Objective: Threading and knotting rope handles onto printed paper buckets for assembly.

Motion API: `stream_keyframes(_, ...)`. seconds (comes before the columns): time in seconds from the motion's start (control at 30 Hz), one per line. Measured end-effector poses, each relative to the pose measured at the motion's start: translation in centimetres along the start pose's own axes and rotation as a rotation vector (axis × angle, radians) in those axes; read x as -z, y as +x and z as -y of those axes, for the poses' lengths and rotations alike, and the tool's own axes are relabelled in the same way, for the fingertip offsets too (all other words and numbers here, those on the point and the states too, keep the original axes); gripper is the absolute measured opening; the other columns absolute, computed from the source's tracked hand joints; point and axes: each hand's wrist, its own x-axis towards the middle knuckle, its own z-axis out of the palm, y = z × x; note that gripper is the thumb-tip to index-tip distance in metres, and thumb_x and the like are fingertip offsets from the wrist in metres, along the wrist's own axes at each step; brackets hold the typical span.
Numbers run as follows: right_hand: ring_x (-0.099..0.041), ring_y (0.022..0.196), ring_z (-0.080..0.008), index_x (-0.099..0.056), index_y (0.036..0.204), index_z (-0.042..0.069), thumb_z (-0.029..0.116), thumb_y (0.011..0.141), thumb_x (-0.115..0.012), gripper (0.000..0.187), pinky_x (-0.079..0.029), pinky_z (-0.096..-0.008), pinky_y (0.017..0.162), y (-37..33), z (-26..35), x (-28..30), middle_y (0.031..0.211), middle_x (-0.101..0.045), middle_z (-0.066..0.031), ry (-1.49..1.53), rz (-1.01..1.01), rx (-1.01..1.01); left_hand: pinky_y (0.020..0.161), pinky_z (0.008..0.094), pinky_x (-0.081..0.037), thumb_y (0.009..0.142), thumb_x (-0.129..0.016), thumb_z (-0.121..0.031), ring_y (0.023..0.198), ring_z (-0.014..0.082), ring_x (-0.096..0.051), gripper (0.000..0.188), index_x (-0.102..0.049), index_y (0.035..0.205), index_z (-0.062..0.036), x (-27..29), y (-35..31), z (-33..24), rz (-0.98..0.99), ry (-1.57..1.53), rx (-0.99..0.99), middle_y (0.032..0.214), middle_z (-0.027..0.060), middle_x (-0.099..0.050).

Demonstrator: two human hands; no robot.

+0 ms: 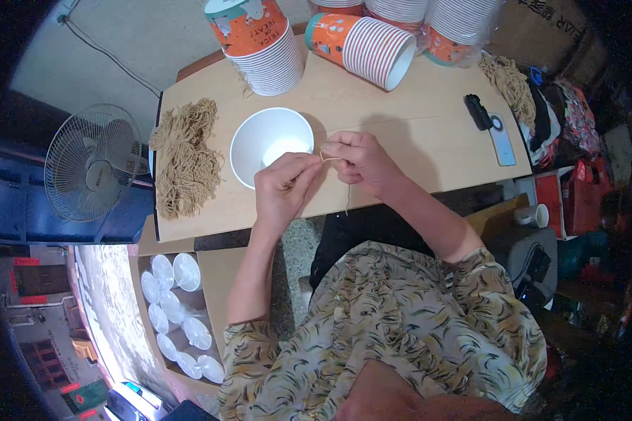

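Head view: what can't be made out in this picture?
All in the head view:
Cord: whether it is knotted; too small, and fingers of the left hand and right hand cover part of it.
White bowl: its near right rim, behind the left hand.
Rear cup stacks: their far ends, cut off by the upper edge.
Carton: whatever lies directly under the clear cups.
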Motion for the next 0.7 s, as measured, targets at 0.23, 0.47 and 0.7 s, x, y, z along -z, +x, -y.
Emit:
stream_keyframes(0.23, -0.035, 0.044, -0.0035, -0.060, 0.091, 0.002, 0.017, 0.094, -0.065, 0.016, -0.027, -0.0220, 0.040, 0.3, -1.3, -0.8, 0.066, -0.050, 0.0017, 0.093, 0.017, -0.040, 0.066, 0.0238, -0.054, 0.088, -0.074, -0.004, 0.073, 0.0108, -0.066, 0.014, -0.073, 0.101, -0.0010, -0.6, -1.1, -0.9, -0.151, -0.143, 0.241, 0.086, 0.0074, -0.073)
stream_keyframes(0.47, -0.037, 0.046, -0.0039, -0.060, 0.093, 0.001, 0.017, 0.094, -0.065, 0.017, -0.027, -0.0221, 0.040, 0.3, -1.2, -1.0, 0.067, -0.051, 0.0015, 0.023, 0.008, -0.048, 0.063, 0.0237, -0.053, 0.088, -0.074, -0.006, 0.071, 0.0080, -0.065, 0.013, -0.073, 0.100, -0.0009, -0.3, -1.6, 0.1, -0.146, -0.023, 0.112, 0.085, 0.0057, -0.073)
stream_keyframes(0.7, -0.036, 0.051, -0.0007, -0.065, 0.104, 0.007, 0.020, 0.097, -0.061, 0.015, -0.027, -0.0196, 0.045, -0.3, -0.1, -0.6, 0.066, -0.047, 0.0070, -0.158, -0.030, 0.046, 0.062, 0.0204, -0.050, 0.093, -0.070, -0.008, 0.072, 0.0059, -0.064, 0.013, -0.070, 0.102, 0.0017, 1.4, -0.7, 0.9, 0.073, -0.589, 0.576, 0.083, 0.0058, -0.073)
